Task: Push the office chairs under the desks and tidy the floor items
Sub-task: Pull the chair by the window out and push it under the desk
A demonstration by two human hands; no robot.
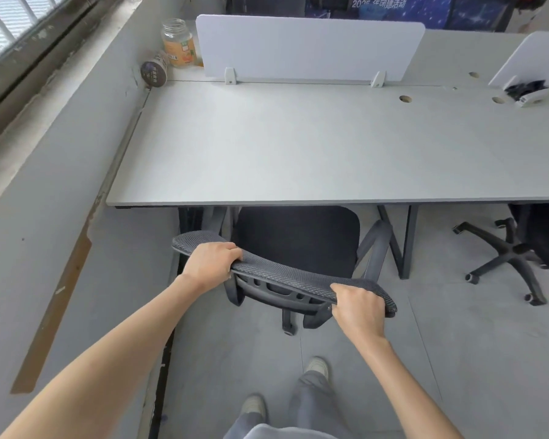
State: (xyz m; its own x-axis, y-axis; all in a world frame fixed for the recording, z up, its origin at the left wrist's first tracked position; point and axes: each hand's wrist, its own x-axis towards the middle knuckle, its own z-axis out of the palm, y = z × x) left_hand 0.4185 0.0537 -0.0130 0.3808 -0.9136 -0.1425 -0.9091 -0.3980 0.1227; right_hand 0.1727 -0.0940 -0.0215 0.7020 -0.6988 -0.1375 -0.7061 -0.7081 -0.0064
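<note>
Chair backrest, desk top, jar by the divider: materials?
Chair backrest: black woven mesh, open weave visible, over what looks like a moulded plastic frame; both hands grip its top edge.
Desk top: matte pale grey, probably laminate board; thin dark edge line.
Jar: clear and glossy, glass or plastic, with an orange label.

An office with shared workstations. Beyond the fingers (232,251) gripping a black mesh office chair (298,245), a long grey desk (282,147) carries white privacy dividers (308,45) and cable holes (405,98). Another swivel chair's wheeled base (507,258) stands to their right.
</note>
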